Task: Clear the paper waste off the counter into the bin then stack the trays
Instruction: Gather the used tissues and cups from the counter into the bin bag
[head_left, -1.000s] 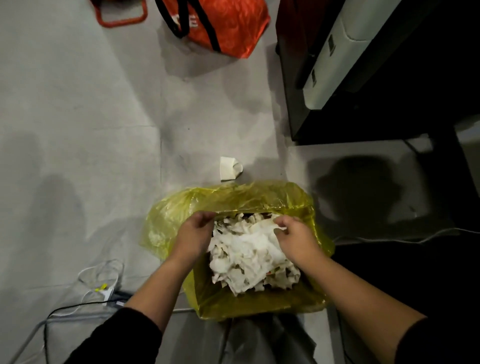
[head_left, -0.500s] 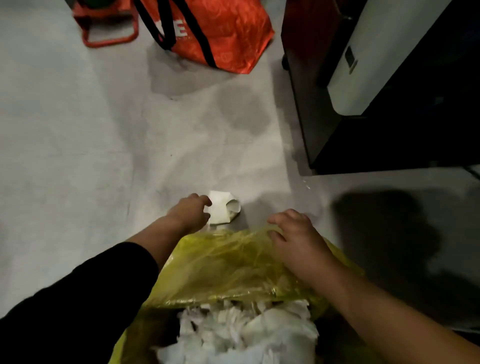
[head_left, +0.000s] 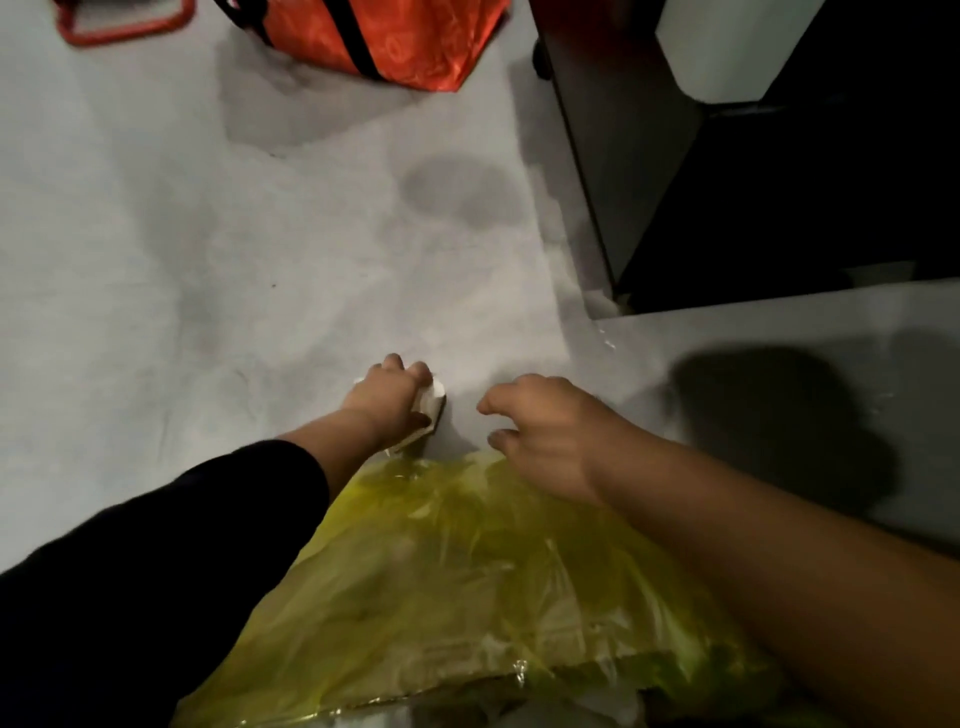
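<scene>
The floor (head_left: 208, 260) fills most of what I see, grey and stained, with an orange bag (head_left: 395, 41) at the far edge and a dark cabinet (head_left: 779, 182) off to my right. Close under me is the bin (head_left: 467, 597), lined in yellow plastic, with a little white paper just showing at its near edge. My right hand (head_left: 550, 431) hovers over the bin's far rim, fingers loosely curled and holding nothing. My left hand (head_left: 389, 400) reaches past the rim to the floor and grips a scrap (head_left: 431, 402) of white paper lying just beyond the bin. I judge the paper-clearing nearly done: the bin seems to hold waste already, and this stray piece only needs lifting back over the rim. No trays or tabletop are in view, so the stacking, as far as I can tell, is all left to do.
</scene>
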